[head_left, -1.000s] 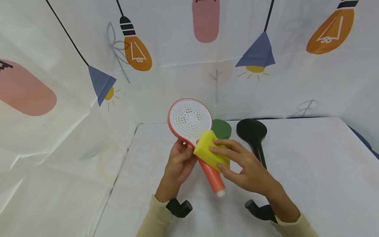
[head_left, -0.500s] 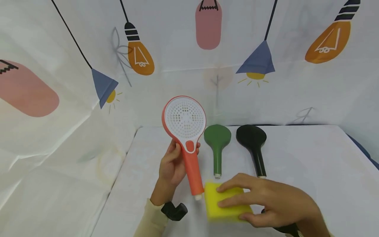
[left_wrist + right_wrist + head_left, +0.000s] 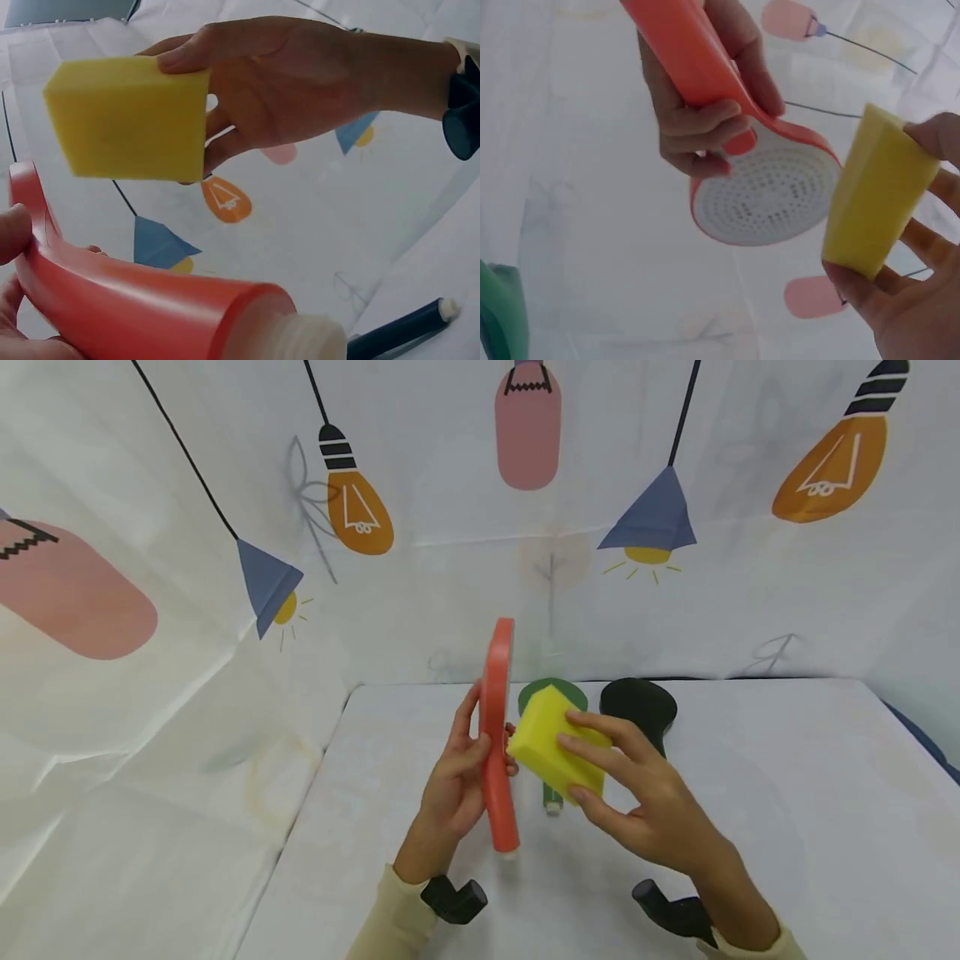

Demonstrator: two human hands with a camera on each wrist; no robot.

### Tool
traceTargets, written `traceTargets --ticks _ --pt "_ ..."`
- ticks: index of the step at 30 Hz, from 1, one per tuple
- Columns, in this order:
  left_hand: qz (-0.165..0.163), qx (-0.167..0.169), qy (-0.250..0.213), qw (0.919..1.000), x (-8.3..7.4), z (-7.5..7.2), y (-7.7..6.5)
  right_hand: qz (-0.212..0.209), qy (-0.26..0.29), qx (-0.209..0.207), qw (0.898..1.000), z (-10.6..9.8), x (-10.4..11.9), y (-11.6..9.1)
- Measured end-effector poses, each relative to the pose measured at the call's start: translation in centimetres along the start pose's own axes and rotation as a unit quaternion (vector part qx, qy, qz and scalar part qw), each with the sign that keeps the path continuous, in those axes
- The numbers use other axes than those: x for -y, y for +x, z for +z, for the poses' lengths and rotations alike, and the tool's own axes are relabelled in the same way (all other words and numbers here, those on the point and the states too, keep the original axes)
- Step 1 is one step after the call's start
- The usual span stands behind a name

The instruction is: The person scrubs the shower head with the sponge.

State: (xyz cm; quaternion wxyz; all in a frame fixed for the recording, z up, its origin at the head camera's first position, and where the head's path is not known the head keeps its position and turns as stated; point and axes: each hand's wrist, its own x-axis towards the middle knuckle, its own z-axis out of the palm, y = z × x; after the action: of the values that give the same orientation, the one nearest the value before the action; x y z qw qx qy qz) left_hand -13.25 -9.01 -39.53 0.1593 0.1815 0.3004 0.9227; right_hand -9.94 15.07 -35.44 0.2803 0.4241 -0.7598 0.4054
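My left hand [image 3: 454, 781] grips an orange shower head [image 3: 496, 735] around its neck, holding it upright and edge-on in the head view. In the right wrist view its white perforated spray face [image 3: 769, 196] and orange button [image 3: 741, 142] show. My right hand [image 3: 651, 793] pinches a yellow sponge [image 3: 558, 743] between thumb and fingers, just to the right of the shower head. A small gap parts sponge and shower head in the left wrist view, where the threaded end [image 3: 304, 337] of the handle points toward the camera.
Behind the sponge a green shower head [image 3: 553, 689] lies on the white table [image 3: 360, 793], partly hidden. Beside it to the right lies a black shower head [image 3: 637, 703], its handle covered by my right hand. A white printed sheet [image 3: 465, 468] hangs behind the table.
The shower head has turned from facing the camera to edge-on. The sponge moved off it, down to the right, then back up beside it. Both hands kept their holds.
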Motion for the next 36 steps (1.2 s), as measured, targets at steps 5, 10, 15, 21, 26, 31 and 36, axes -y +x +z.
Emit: traceTargets --ticks 5,10,15,21,26,31,36 --pt "-0.023 -0.040 0.033 0.9984 0.3 0.4 0.2 -0.020 -0.043 -0.086 0.995 1.1 -0.4 0.6" --pt "-0.021 -0.077 0.065 0.9947 0.5 0.6 0.2 -0.038 -0.065 -0.134 0.988 1.6 -0.9 1.0" --pt "-0.029 -0.058 0.056 0.9964 0.8 0.3 0.0 -0.031 -0.110 -0.118 0.986 2.0 -1.2 1.0" --pt "-0.015 -0.064 0.054 0.9964 0.6 -0.1 -0.1 -0.013 -0.137 -0.092 0.986 2.6 -1.4 0.8" --pt "0.007 -0.078 0.053 0.9955 0.4 -0.1 0.1 -0.014 -0.130 -0.062 0.989 3.8 -1.0 0.5" --pt "0.026 -0.095 0.052 0.9938 0.0 -0.1 0.3 -0.024 -0.110 -0.030 0.993 4.7 -0.5 0.3" --pt "0.033 -0.103 0.063 0.9921 -0.5 -0.2 0.2 -0.010 -0.093 0.027 0.995 4.6 -0.2 0.0"
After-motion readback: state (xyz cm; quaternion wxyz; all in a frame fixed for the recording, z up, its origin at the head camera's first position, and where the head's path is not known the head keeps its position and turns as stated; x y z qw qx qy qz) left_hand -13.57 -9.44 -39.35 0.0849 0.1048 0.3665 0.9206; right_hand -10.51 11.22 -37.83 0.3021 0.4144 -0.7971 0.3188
